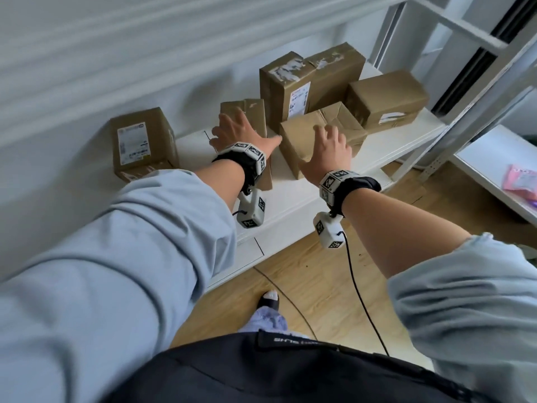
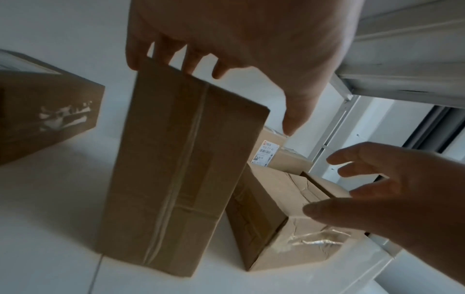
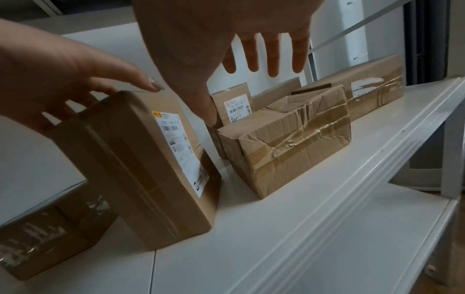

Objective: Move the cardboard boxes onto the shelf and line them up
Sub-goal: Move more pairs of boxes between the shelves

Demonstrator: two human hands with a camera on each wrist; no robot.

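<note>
From above the person's head, five cardboard boxes sit on the white shelf (image 1: 293, 205) against the wall. The slim box (image 1: 255, 117) stands on end, its long axis upright, narrow edge toward the front of the shelf. The left hand (image 1: 241, 132) rests on its top with fingers spread, thumb out to the right. Just beside it lies the crumpled box (image 1: 313, 135), long axis running back toward the wall, and the right hand (image 1: 328, 155) hovers over it, fingers apart and gripping nothing. Behind stand the tall box (image 1: 293, 85) with a white shipping label and torn paper on top, and a low box (image 1: 386, 97) at the right; a cube box (image 1: 142, 144) with a label sits well apart to the left. The label print is too blurred to read. Black fabric at the bottom carries pale lettering I cannot make out. From the left wrist, the fingertips (image 2: 191, 65) touch the slim box's (image 2: 181, 163) top edge; a tape seam runs down its length. From the right wrist, the slim box (image 3: 148, 163) shows a long white label with barcodes, the crumpled box (image 3: 292, 137) is dented and wrapped in shiny tape, and the label behind reads something like "900 111 401".
</note>
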